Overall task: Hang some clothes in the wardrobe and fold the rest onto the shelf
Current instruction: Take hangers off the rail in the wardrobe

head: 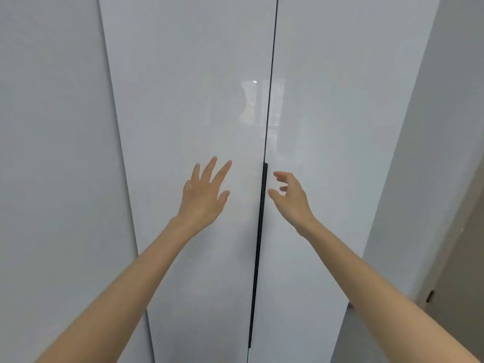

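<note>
Hovering before the shut wardrobe (pixel 188 87) at 12 o'clock, the left hand (pixel 203 196) is splaying open fingers (pixel 209 169) and the right hand (pixel 292 199) is curling loosely round nothing, risking a slip off the slim handle (pixel 265 176) between them, with no clothes showing.

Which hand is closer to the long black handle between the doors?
Right. The right hand is just right of the black handle; the left hand is farther off, over the left door.
</note>
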